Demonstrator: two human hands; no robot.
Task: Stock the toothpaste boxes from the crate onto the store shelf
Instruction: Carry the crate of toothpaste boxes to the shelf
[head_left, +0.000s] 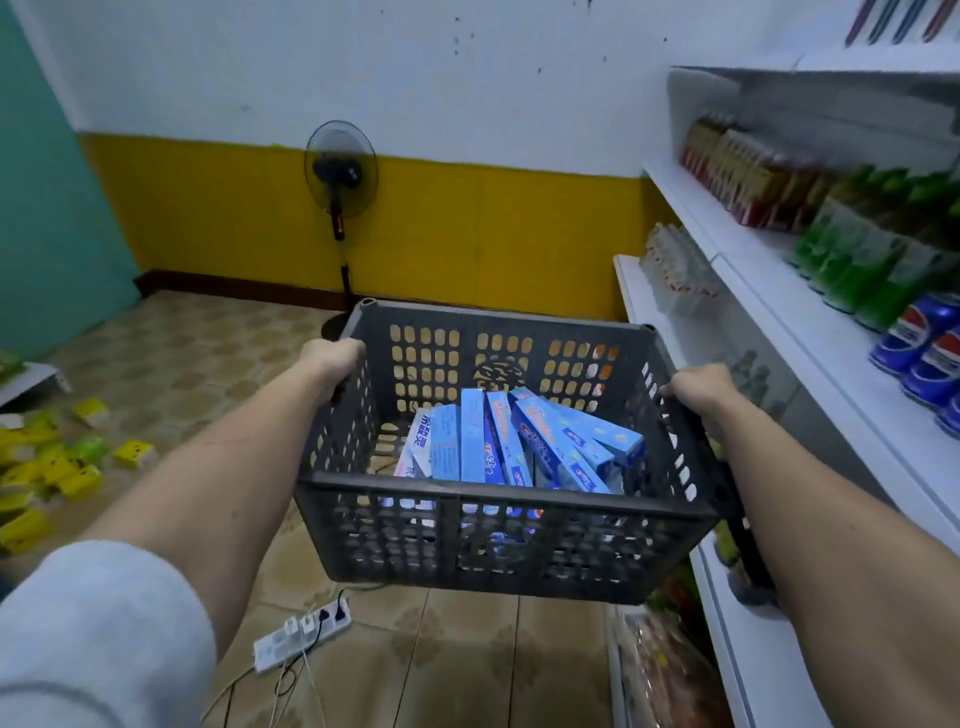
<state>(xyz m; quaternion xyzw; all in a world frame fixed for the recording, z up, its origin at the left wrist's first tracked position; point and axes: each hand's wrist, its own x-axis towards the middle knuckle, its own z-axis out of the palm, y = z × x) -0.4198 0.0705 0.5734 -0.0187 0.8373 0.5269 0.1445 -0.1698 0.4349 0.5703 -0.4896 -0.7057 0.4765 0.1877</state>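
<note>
A dark grey perforated plastic crate (498, 540) hangs in the air in front of me, above the tiled floor. Inside it lie several blue toothpaste boxes (524, 447), leaning against one another, with one whiter box at the left. My left hand (332, 364) grips the crate's left rim. My right hand (701, 389) grips its right rim. The white store shelf (769, 322) runs along the right side, close to the crate's right wall.
The shelf carries red cartons (748, 176), green bottles (872, 249), blue soda cans (930, 353) and clear bottles (675, 270). A standing fan (340, 176) is by the yellow wall. Yellow packets (57, 467) litter the floor at left. A power strip (301, 634) with cables lies below the crate.
</note>
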